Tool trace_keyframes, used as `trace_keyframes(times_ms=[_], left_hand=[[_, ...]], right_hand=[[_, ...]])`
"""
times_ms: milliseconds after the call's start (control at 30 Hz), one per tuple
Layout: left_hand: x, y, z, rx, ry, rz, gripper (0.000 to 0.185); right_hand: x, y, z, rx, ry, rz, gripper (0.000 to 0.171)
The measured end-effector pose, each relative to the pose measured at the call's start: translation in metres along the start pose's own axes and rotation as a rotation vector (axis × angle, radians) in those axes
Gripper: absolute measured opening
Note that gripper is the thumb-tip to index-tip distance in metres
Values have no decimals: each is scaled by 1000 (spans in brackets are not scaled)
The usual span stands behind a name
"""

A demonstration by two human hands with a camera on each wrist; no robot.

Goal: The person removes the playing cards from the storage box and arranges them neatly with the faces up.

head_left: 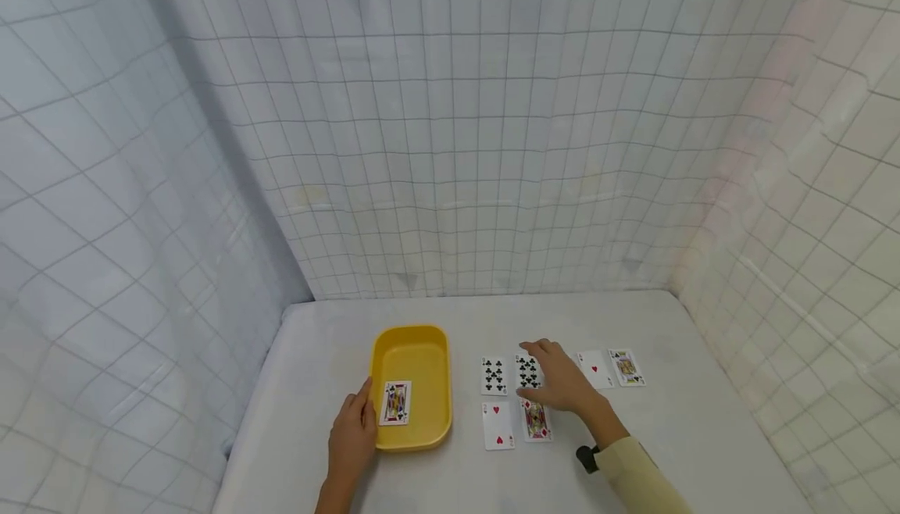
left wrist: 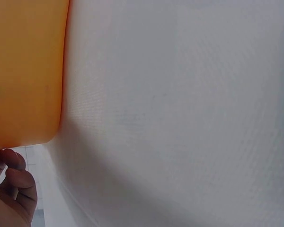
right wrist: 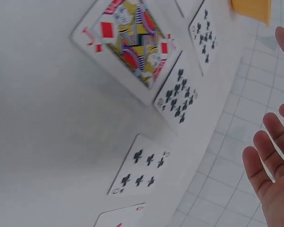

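Note:
A yellow tray (head_left: 415, 358) sits on the white table with one face card (head_left: 395, 403) lying in it. My left hand (head_left: 355, 430) holds the tray's near left side, thumb by the rim; the left wrist view shows curled fingers (left wrist: 12, 182) under the tray's wall (left wrist: 26, 71). My right hand (head_left: 555, 377) hovers with straight fingers over a row of face-up cards, above a clubs card (head_left: 527, 372). In the right wrist view the empty palm (right wrist: 272, 177) is off the table, beside a red jack (right wrist: 132, 45) and a six of clubs (right wrist: 142, 165).
Other face-up cards lie right of the tray: a clubs card (head_left: 494, 375), a two of hearts (head_left: 498, 424), a red face card (head_left: 536, 420), an ace of hearts (head_left: 594, 368) and a clubs king (head_left: 626, 367). Gridded cloth walls (head_left: 450, 147) enclose the table.

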State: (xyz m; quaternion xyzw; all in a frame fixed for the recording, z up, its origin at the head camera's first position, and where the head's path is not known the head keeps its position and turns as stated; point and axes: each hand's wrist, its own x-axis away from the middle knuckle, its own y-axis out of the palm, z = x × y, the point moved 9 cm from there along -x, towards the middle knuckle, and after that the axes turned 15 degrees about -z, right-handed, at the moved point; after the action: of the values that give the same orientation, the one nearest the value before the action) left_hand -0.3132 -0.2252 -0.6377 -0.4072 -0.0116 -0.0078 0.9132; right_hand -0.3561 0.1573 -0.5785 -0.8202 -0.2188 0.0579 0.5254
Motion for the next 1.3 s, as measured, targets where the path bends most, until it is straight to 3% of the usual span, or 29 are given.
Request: trace_keyframes(times_ms=[367, 700, 967, 1300], left_hand=[[3, 1, -2, -29, -8, 13, 44], [2, 1, 0, -10, 5, 26, 44], [0, -2, 3, -24, 17, 38, 43], [0, 2, 0, -36, -15, 19, 43]], right_hand=[[-54, 2, -64, 30, -88, -23, 91], [-102, 46, -130, 142, -148, -200, 109], [-119, 88, -150, 193, -154, -302, 118], [-129, 116, -159, 475, -123, -345, 115]])
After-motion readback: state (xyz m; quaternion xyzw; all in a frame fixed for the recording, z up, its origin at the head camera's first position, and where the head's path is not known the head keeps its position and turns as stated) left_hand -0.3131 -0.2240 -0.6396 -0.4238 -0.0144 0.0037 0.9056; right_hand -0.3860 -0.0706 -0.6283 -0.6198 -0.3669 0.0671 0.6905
